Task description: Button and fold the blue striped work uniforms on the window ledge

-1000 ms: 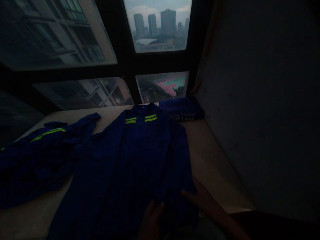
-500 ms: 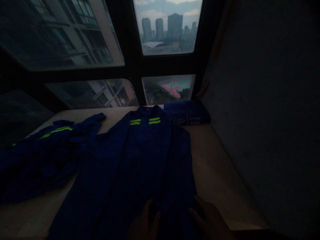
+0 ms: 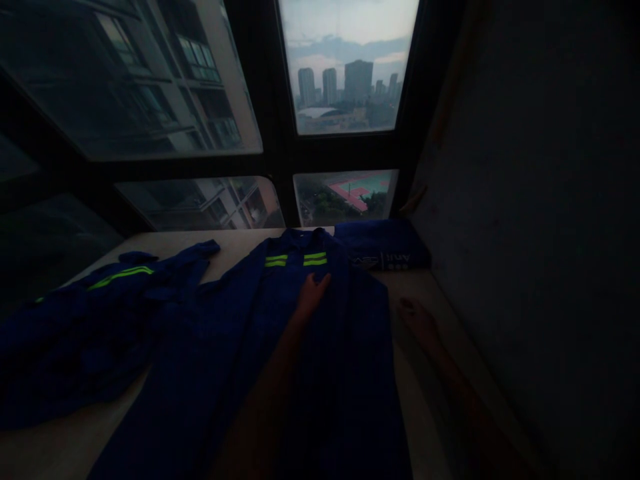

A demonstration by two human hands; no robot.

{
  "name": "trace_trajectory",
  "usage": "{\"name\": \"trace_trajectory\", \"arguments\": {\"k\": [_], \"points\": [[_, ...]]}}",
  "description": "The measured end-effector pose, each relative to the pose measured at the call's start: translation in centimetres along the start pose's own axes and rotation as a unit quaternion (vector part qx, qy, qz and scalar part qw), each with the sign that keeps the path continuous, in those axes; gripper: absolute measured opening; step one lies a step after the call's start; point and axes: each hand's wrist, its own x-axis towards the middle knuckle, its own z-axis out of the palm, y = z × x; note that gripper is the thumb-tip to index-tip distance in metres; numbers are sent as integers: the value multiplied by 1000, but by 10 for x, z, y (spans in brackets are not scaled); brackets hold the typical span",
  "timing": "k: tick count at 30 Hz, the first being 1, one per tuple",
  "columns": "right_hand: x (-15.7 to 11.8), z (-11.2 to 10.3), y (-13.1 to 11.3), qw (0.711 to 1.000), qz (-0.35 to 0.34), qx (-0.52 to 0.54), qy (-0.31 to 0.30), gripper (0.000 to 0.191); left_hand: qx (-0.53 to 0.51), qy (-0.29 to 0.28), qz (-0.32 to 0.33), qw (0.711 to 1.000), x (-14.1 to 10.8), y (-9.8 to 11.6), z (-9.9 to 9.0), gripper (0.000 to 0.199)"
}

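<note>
A dark blue work jacket [image 3: 295,320] with paired yellow-green reflective stripes on its chest lies spread on a pale surface, its collar toward the window. My left hand [image 3: 313,293] is over the chest, just below the right-hand stripes, with thumb and fingers apart and nothing in them. Whether it touches the cloth I cannot tell. To the right of the jacket's edge, my right hand [image 3: 419,319] is above the pale surface, its fingers curled with a small gap between them and holding nothing visible. Dim light hides the jacket's lower part.
A second blue garment [image 3: 115,320] with a reflective band lies crumpled at the left. Behind the jacket's right shoulder is a folded blue item [image 3: 383,245] with white lettering. Windows [image 3: 350,67] stand at the back, and a grey wall [image 3: 540,233] borders the right.
Both hands have moved forward from the jacket's near part, the left to its chest, the right beyond its right edge. The view has tilted up slightly. The jacket stays spread.
</note>
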Motion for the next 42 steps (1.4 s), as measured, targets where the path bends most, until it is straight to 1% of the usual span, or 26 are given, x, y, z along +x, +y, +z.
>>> {"name": "trace_trajectory", "arguments": {"k": [2,5,8,10,11,13,16,19,21,24,28,30,33,37,40,42], "points": [[29,9,-5,999,-40,-10,16,46,-17,19,-8,1000,29,10,7,67],[57,27,-11,997,-73,-10,3,42,-45,40,-17,998,64,23,23,66],[72,42,-12,996,-85,-11,-9,40,-71,52,-23,996,93,32,38,64],[76,47,-9,996,-82,-14,-9,38,-80,56,-24,995,109,35,42,58],[77,48,-7,997,-78,-15,-8,37,-84,54,-22,995,116,35,42,54],[77,48,-3,997,-72,-10,-5,36,-94,38,-14,995,129,32,35,42],[74,46,1,998,-70,0,4,37,-115,-7,-8,993,142,25,14,31],[71,46,1,997,-70,3,8,38,-126,-50,-19,991,150,16,-6,24],[70,46,2,997,-73,1,7,39,-125,-61,-34,990,152,13,-11,21],[70,47,2,997,-80,-12,11,39,-125,-42,-48,990,151,13,-4,23],[70,46,2,997,-79,-20,12,39,-133,-14,-42,990,145,18,16,39],[70,46,2,997,-75,-8,9,39,-136,0,-30,990,144,20,21,45],[71,47,3,997,-71,12,10,40,-142,9,-11,990,147,22,17,46],[72,48,6,997,-78,25,10,41,-145,-4,10,989,157,25,9,37],[73,48,7,996,-79,28,15,41,-142,-3,15,990,157,24,13,35],[73,49,6,996,-84,31,24,42,-137,5,9,990,152,19,19,40]]}}
